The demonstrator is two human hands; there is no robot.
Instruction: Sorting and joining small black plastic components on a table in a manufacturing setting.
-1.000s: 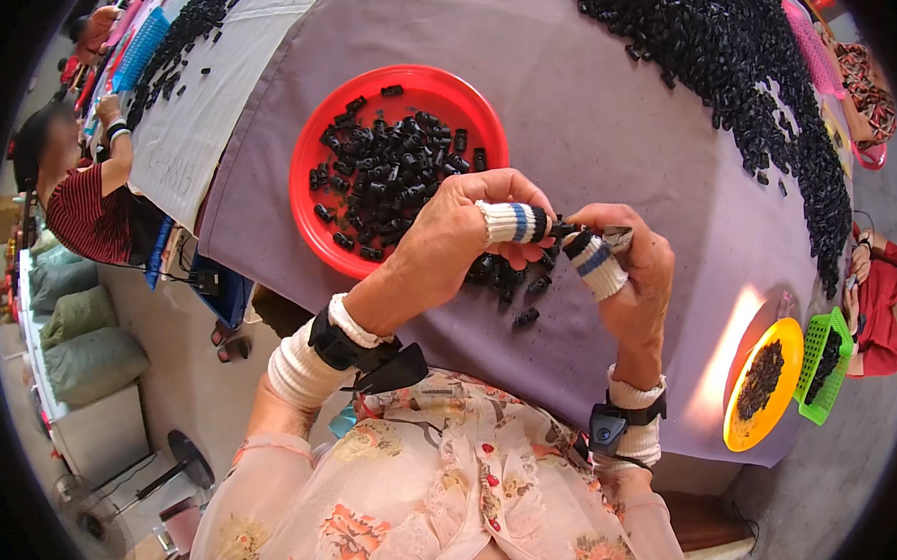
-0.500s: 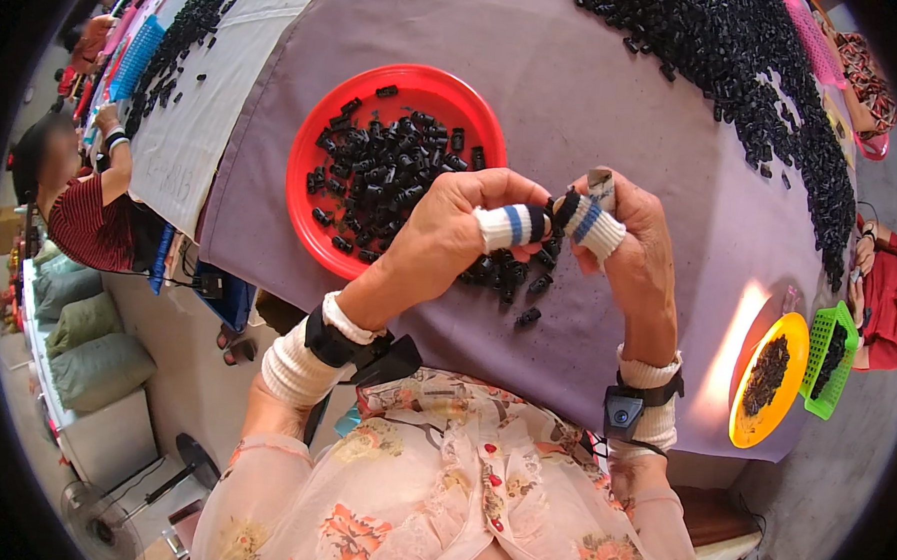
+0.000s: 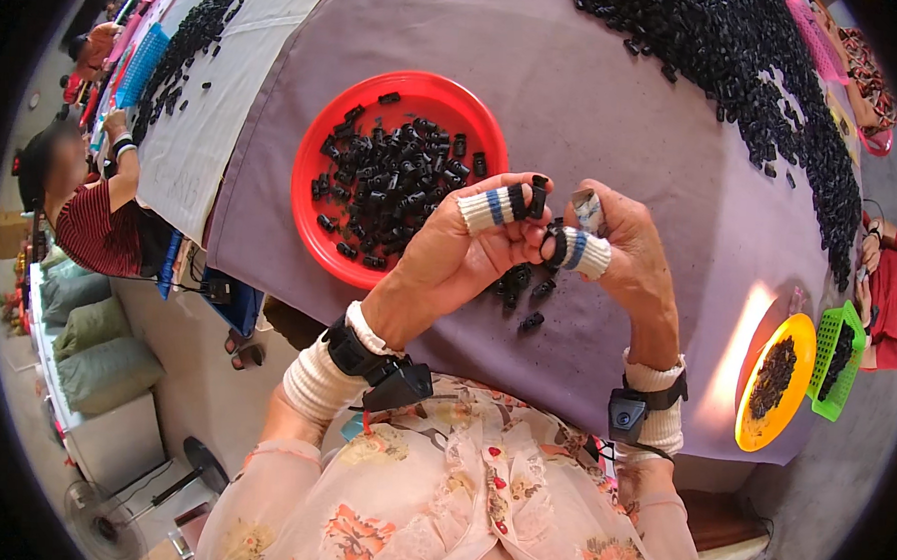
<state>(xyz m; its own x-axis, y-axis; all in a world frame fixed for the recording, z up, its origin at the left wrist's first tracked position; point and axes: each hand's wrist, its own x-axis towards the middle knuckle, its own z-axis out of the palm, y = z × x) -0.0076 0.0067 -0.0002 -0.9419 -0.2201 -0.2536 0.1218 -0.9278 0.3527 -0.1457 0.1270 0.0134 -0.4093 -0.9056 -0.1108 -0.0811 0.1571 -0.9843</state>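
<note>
My left hand (image 3: pixel 442 248) pinches a small black cylindrical plastic piece (image 3: pixel 538 197) upright between thumb and finger. Close against it, my right hand (image 3: pixel 633 250) has its fingers curled in, their tips meeting the left fingers; what they grip, if anything, is too small to make out. Knitted white finger sleeves with blue stripes cover a digit on each hand, and grey tape (image 3: pixel 589 212) wraps a right one. To the left stands a red round tray (image 3: pixel 309 214) holding many black pieces (image 3: pixel 398 178). Several loose pieces (image 3: pixel 531 323) lie on the cloth below my hands.
A large heap of black pieces (image 3: pixel 738 72) covers the far right of the purple-grey tablecloth (image 3: pixel 399 28). At the right edge are a yellow plate (image 3: pixel 804 346) and a green basket (image 3: pixel 844 392) with black pieces. Another person (image 3: pixel 101 220) works at the left table.
My hands have opened outward slightly, and the black piece now shows upright in my left fingers. The left wrist has turned, palm more upward. The view has shifted a little.
</note>
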